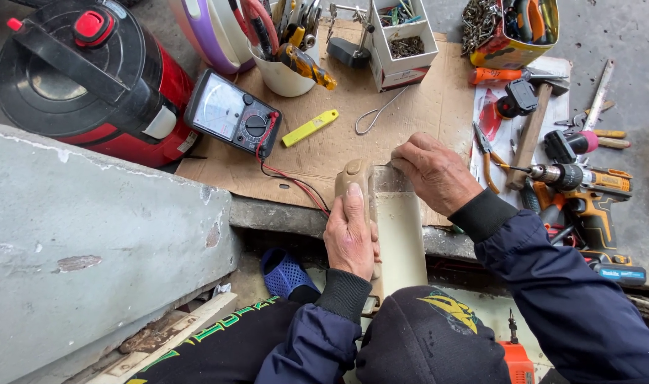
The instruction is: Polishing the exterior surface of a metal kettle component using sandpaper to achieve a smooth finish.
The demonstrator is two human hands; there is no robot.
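Note:
A long cream-coloured plastic housing (399,227) with a beige rounded handle part (353,174) on its left side lies in front of me, over the edge of a cardboard sheet (410,107). My left hand (350,231) grips the beige part along its side, thumb pointing away from me. My right hand (434,171) is curled over the far end of the housing. Dark blue sleeves cover both forearms. The near end of the housing is hidden behind a dark cap (431,334).
An analog multimeter (233,114) with red and black leads lies at the left, beside a red and black cooker (89,78). A yellow tool (310,128), wire loop (375,117), cup of tools (285,50), parts boxes, pliers (486,153), hammer (534,121), cordless drill (587,192).

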